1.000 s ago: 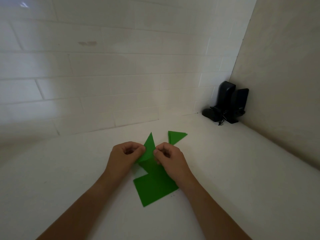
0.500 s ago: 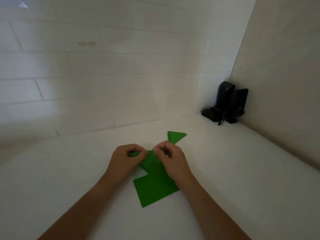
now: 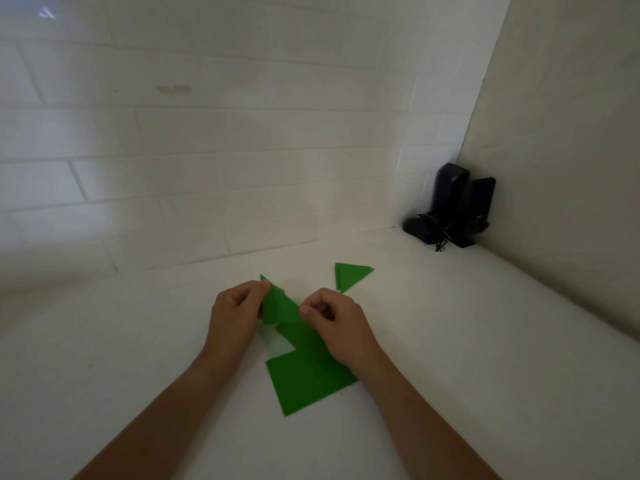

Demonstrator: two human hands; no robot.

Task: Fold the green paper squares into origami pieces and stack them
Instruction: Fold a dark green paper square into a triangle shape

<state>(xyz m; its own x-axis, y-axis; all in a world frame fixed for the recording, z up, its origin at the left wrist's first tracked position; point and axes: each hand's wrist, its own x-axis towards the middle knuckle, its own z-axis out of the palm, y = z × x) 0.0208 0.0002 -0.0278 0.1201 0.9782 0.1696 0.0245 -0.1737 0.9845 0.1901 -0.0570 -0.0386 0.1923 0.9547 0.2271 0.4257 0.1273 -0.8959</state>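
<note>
Between the two hands, a folded green triangle point(image 3: 278, 306) is being held just above the white table point(image 3: 450, 341) — the left hand point(image 3: 235, 317) is pinching its upper left corner, the right hand point(image 3: 337, 325) is pinching its lower right corner, both with curled fingers. Beneath them, flat green paper squares point(image 3: 308, 379) are lying on the table, partly under the right hand. Farther back, to the right, finished folded triangles point(image 3: 349, 276) are sitting stacked. Black speakers point(image 3: 457, 206) are standing in the far corner — against the tiled wall point(image 3: 207, 150).

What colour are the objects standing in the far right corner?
Black; the corner objects show in the head view.
</note>
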